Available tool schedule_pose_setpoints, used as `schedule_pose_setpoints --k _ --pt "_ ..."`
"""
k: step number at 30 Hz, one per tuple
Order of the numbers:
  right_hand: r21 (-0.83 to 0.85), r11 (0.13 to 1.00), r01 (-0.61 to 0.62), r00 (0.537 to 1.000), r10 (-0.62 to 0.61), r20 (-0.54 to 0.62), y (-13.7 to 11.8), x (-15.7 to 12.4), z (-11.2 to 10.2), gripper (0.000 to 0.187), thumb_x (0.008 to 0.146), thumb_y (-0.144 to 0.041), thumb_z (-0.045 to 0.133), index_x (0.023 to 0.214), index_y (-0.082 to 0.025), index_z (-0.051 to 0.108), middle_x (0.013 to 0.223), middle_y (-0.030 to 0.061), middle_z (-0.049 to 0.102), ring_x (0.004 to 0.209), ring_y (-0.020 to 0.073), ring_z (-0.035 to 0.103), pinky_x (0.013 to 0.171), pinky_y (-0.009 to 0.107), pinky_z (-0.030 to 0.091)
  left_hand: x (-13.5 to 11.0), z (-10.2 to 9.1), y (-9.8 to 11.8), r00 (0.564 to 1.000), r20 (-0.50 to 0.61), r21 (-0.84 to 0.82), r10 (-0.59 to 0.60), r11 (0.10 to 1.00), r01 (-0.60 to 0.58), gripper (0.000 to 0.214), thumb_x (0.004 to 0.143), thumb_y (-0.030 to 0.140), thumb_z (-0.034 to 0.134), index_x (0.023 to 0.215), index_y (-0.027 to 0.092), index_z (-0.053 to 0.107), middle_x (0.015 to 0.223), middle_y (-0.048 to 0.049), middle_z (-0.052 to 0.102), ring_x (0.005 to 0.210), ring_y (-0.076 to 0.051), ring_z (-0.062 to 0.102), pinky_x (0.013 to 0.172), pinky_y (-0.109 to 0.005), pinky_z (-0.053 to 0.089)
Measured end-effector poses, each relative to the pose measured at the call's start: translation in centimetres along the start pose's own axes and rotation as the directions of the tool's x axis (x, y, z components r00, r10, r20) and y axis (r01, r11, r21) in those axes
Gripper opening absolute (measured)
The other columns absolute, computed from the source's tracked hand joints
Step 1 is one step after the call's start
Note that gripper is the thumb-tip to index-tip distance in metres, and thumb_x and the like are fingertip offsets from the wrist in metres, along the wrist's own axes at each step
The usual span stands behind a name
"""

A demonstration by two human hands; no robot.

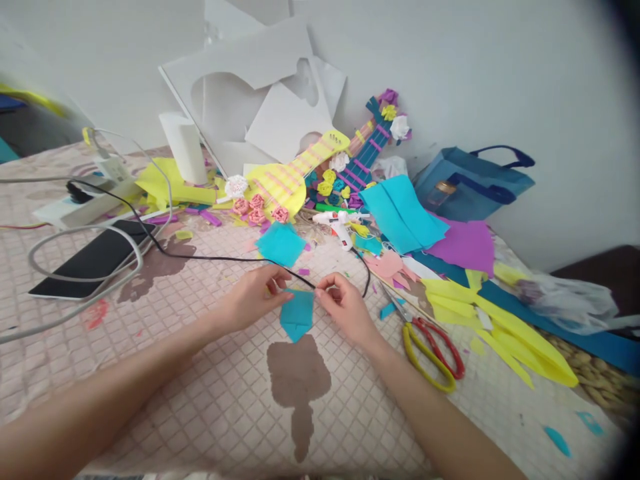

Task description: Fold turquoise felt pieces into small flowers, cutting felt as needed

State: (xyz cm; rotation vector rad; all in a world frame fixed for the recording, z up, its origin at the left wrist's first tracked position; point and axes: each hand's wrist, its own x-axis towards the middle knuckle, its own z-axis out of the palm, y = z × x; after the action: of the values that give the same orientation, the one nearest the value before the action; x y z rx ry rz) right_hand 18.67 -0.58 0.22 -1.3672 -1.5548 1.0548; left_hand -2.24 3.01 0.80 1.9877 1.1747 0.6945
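A small turquoise paper piece (297,315) with a pointed lower end is stretched between my hands, above the tablecloth. My left hand (257,293) is closed in a pinch at its upper left corner. At the upper right corner, the fingertips of my right hand (345,305) are pinched on the same piece. A black cord (220,258) passes just behind both hands. Beyond it lies a stack of turquoise paper squares (281,244). Scissors (425,350) with red and yellow handles rest to the right of my right hand.
A white glue gun (342,225) lies among paper scraps. Behind are a yellow paper guitar (280,183) with flowers and a blue one (367,160). A power strip (83,203) and black phone-like device (95,260) are left. Yellow paper (520,333) and a blue bag (465,183) are right.
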Motion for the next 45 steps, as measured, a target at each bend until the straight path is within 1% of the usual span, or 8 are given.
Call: schedule_pose_setpoints --k 6,14,22,31,35,38,41,45 --pt "-0.322 0.939 0.120 0.993 -0.116 0.031 0.9 0.7 0.1 0.019 0.078 -0.022 0.059 0.097 -0.019 0.059 0.084 0.0016 0.056 0.061 0.0109 0.049 0.057 0.025 0.042 0.2 1.4 -0.6 0.999 -0.038 0.223 0.034 0.974 -0.024 0.015 0.078 0.027 0.059 0.087 0.016 0.061 0.093 -0.0068 0.056 0.068 -0.016 0.057 0.061 -0.030 0.047" --pt "0.252 0.966 -0.065 0.997 0.052 0.057 -0.1 0.3 -0.5 0.021 0.088 -0.040 0.050 0.094 -0.021 0.057 0.088 0.0006 0.058 0.047 0.0050 0.041 0.038 0.019 0.029 0.3 1.4 -0.1 0.984 -0.151 0.058 0.095 0.995 -0.087 0.023 0.082 0.031 0.061 0.100 0.017 0.060 0.096 -0.0052 0.062 0.079 -0.016 0.058 0.066 -0.028 0.046" --pt "0.151 0.984 0.095 0.988 -0.112 0.105 -1.4 -1.1 0.7 0.025 0.094 -0.040 0.046 0.098 -0.020 0.060 0.057 -0.0045 0.047 0.048 0.0081 0.045 0.045 0.021 0.036 0.2 1.5 2.2 0.959 -0.087 0.055 0.271 0.962 -0.267 0.013 0.087 0.024 0.057 0.082 0.015 0.064 0.077 -0.0025 0.065 0.073 -0.014 0.058 0.063 -0.024 0.041" --pt "0.448 0.894 -0.030 0.949 -0.115 0.293 -1.7 -1.8 1.1 0.037 0.096 -0.044 0.038 0.128 -0.027 0.045 0.113 0.0079 0.062 0.051 0.0086 0.060 0.043 0.023 0.046 0.2 -0.5 1.2 0.919 -0.055 0.346 0.391 0.871 -0.350 0.022 0.093 0.024 0.045 0.077 0.015 0.056 0.072 -0.0021 0.056 0.065 -0.013 0.051 0.058 -0.023 0.037" --pt "0.570 0.821 0.006 0.986 -0.099 0.132 -1.4 -1.1 0.2 0.033 0.095 -0.045 0.042 0.123 -0.028 0.047 0.107 0.0063 0.064 0.051 0.0078 0.056 0.042 0.022 0.043 0.5 -1.6 0.1 0.926 -0.177 0.271 0.332 0.921 -0.278 0.026 0.093 0.028 0.045 0.072 0.016 0.055 0.069 -0.0010 0.055 0.062 -0.012 0.051 0.059 -0.023 0.038" --pt "0.621 0.784 -0.010 0.993 -0.067 0.101 -1.2 -0.7 -0.4 0.032 0.094 -0.047 0.042 0.116 -0.025 0.052 0.096 0.0049 0.066 0.048 0.0074 0.051 0.041 0.021 0.039 0.4 -2.3 0.1 0.949 -0.288 0.097 0.131 0.989 -0.107 0.034 0.094 0.032 0.040 0.066 0.016 0.053 0.058 0.0010 0.055 0.053 -0.010 0.051 0.055 -0.022 0.039" --pt "0.636 0.770 -0.047 0.986 -0.066 0.152 -1.0 -0.8 -0.2 0.033 0.094 -0.047 0.040 0.114 -0.024 0.053 0.091 0.0044 0.066 0.048 0.0083 0.051 0.040 0.022 0.038 0.2 -2.2 0.8 0.964 -0.264 -0.044 -0.016 0.999 0.005 0.040 0.094 0.036 0.038 0.063 0.016 0.054 0.054 0.0012 0.055 0.047 -0.009 0.049 0.050 -0.021 0.039" --pt "0.627 0.777 -0.045 0.978 -0.092 0.185 -1.1 -1.3 0.6 0.033 0.095 -0.047 0.040 0.116 -0.025 0.053 0.082 0.0014 0.064 0.046 0.0076 0.048 0.040 0.021 0.036 0.1 -1.0 1.3 0.986 -0.160 -0.222 0.036 0.973 -0.071 0.020 0.087 0.030 0.049 0.080 0.015 0.061 0.075 -0.0024 0.066 0.058 -0.010 0.057 0.054 -0.020 0.045"
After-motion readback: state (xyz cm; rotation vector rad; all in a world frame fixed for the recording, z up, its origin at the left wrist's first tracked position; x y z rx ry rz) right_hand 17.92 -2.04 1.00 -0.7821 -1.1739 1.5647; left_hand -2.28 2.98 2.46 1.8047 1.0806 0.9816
